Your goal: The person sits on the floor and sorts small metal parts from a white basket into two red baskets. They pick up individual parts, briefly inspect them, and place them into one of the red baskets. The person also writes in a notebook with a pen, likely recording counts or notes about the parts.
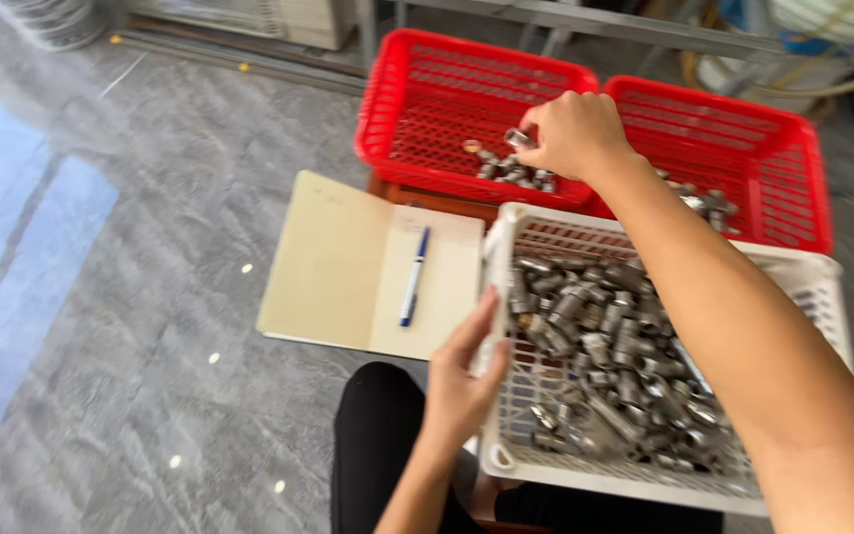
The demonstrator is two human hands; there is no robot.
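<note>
- Right hand [573, 133] closed round a small silver metal cylinder fitting [520, 138], held over the left red plastic mesh basket [417, 74], above its few fittings.
- Left hand [467, 381], fingers loosely curled, grips the white plastic basket's rim [496, 297], steadying the heap of fittings.
- Open notebook with blue pen [413, 277] alongside, within reach.

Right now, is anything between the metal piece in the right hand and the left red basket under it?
Nothing visible. The right hand holds a small metal fitting over the open left red basket, above the few fittings lying in it. The left hand grips the white basket rim.
</note>
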